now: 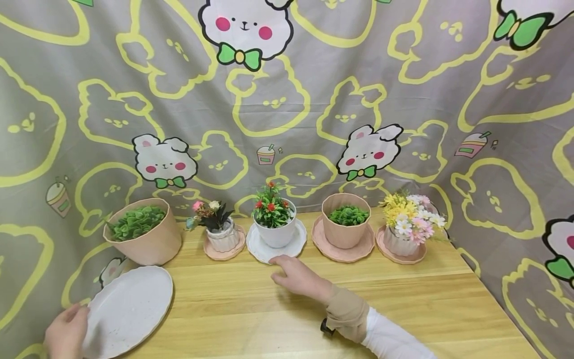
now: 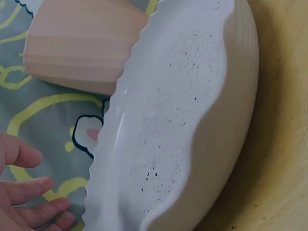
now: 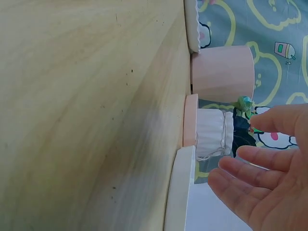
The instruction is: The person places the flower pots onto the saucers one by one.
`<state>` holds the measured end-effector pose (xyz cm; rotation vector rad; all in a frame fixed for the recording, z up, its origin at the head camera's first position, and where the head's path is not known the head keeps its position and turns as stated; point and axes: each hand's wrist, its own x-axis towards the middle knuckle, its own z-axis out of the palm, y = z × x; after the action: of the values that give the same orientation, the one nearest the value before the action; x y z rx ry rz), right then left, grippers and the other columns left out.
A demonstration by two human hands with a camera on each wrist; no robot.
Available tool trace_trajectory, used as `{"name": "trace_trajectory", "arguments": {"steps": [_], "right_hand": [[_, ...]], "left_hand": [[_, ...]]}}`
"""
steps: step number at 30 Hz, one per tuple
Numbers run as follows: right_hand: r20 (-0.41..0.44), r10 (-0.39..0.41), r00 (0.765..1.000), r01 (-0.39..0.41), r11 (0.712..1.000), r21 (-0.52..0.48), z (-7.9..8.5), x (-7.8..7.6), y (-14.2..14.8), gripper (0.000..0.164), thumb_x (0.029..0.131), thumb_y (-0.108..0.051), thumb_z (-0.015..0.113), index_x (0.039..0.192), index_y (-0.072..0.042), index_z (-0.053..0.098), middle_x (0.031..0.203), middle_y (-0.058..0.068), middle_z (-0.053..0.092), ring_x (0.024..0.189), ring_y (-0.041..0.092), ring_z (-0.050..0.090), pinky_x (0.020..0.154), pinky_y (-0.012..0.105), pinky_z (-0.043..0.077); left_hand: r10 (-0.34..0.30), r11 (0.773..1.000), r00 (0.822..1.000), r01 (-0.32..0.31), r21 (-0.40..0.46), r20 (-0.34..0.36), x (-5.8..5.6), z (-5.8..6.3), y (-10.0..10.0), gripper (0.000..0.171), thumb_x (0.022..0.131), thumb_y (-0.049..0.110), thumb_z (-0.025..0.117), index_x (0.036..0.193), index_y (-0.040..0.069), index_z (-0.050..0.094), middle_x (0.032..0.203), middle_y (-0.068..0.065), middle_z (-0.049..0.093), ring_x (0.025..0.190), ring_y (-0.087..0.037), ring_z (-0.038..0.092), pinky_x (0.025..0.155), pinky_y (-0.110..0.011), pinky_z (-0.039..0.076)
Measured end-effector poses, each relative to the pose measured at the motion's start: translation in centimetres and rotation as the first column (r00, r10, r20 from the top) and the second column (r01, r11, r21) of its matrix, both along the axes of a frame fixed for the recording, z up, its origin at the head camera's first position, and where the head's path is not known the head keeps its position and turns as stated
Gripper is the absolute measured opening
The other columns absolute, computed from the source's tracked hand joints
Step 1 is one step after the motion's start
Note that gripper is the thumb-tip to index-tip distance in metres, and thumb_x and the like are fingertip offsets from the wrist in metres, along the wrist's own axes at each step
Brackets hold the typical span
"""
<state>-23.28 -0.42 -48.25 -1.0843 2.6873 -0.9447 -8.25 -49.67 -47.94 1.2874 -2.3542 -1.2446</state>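
Observation:
At the left of the head view lies a large white plate (image 1: 130, 311) with a wavy rim and dark specks on it. My left hand (image 1: 68, 329) is beside its left edge; in the left wrist view, the fingers (image 2: 36, 207) are spread, with a gap between them and the rim. My right hand (image 1: 298, 276) reaches over the table just in front of a white saucer (image 1: 257, 249). On that saucer stands a white pot (image 1: 279, 235) of red flowers. Loosely bent and holding nothing, the right fingers (image 3: 255, 173) show in the right wrist view.
A big pink pot (image 1: 154, 239) of green leaves stands behind the plate. Along the back are a small white flower pot (image 1: 222, 239), a pink pot (image 1: 346, 232) and a pot of mixed flowers (image 1: 401, 244), each on a pink saucer. Patterned cloth (image 1: 287, 112) hangs behind the wooden table (image 1: 233, 309).

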Motion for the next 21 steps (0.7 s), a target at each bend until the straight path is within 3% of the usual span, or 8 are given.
{"name": "trace_trajectory", "arguments": {"steps": [5, 11, 21], "right_hand": [[0.026, 0.007, 1.000, -0.007, 1.000, -0.001, -0.3, 0.4, -0.1, 0.040, 0.094, -0.018, 0.059, 0.130, -0.001, 0.057, 0.131, 0.013, 0.062, 0.125, 0.026, 0.057, 0.108, 0.039, 0.045], [0.028, 0.038, 0.999, -0.039, 0.999, 0.004, -0.6, 1.0, -0.3, 0.042, 0.094, -0.017, 0.059, 0.132, 0.001, 0.055, 0.133, 0.013, 0.061, 0.126, 0.027, 0.056, 0.109, 0.038, 0.044], [0.021, 0.057, 0.998, -0.058, 0.998, 0.022, -0.4, 1.4, -1.0, 0.042, 0.094, -0.018, 0.059, 0.132, 0.000, 0.055, 0.133, 0.012, 0.061, 0.125, 0.025, 0.057, 0.109, 0.035, 0.045]], "left_hand": [[-0.033, 0.999, 0.999, 0.033, -0.007, 0.005, 0.0, -0.1, -0.1, 0.067, 0.099, 0.044, 0.036, 0.152, 0.006, 0.021, 0.157, -0.024, 0.021, 0.145, -0.047, 0.017, 0.118, -0.056, 0.018], [-0.041, 0.999, 0.999, 0.042, -0.025, 0.030, 0.2, -0.3, 0.2, 0.066, 0.099, 0.044, 0.035, 0.151, 0.005, 0.024, 0.158, -0.023, 0.015, 0.145, -0.049, 0.014, 0.119, -0.057, 0.016], [-0.060, 0.997, 0.998, 0.061, -0.040, 0.026, 0.1, -0.3, 0.9, 0.063, 0.100, 0.040, 0.036, 0.148, 0.000, 0.027, 0.155, -0.030, 0.020, 0.142, -0.052, 0.016, 0.117, -0.059, 0.016]]}}
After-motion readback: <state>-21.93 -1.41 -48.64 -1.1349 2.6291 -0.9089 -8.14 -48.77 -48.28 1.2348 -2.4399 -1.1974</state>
